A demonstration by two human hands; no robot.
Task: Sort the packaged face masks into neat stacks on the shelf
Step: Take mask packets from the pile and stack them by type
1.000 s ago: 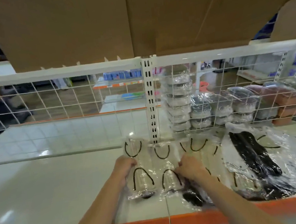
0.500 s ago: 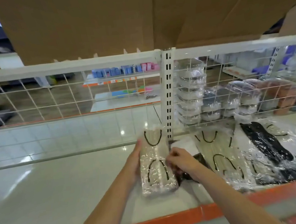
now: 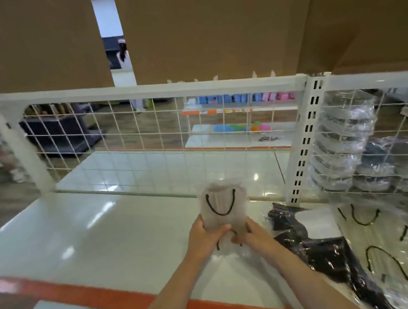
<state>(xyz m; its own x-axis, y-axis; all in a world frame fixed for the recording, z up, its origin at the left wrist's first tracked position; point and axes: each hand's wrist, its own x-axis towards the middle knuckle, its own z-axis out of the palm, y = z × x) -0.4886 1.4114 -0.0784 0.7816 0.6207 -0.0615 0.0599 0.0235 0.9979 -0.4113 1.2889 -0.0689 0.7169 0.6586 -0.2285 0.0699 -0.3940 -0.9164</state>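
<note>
The head camera looked down at a glossy white shelf (image 3: 86, 244) with an orange front edge. Near its middle, two bare hands met around one pale packaged mask (image 3: 222, 209) with black ear loops. The left hand (image 3: 205, 237) wrapped the lower left side of the pack, its thumb lying across the front. The right hand (image 3: 250, 235) curled round the lower right side, fingertips meeting the left thumb at the pack's lower middle. Both hands made a closed grip on the pack. The pack stood roughly upright, its upper half and top loop rising above the hands and its clear wrapper trailing below them towards the shelf.

To the right, loose packs lay in a heap on the shelf: dark masks (image 3: 321, 255) just beside the right forearm, and pale masks (image 3: 385, 256) in crinkled plastic farther right. A white wire grid (image 3: 146, 145) backed the shelf, with brown cardboard (image 3: 209, 28) above it.
</note>
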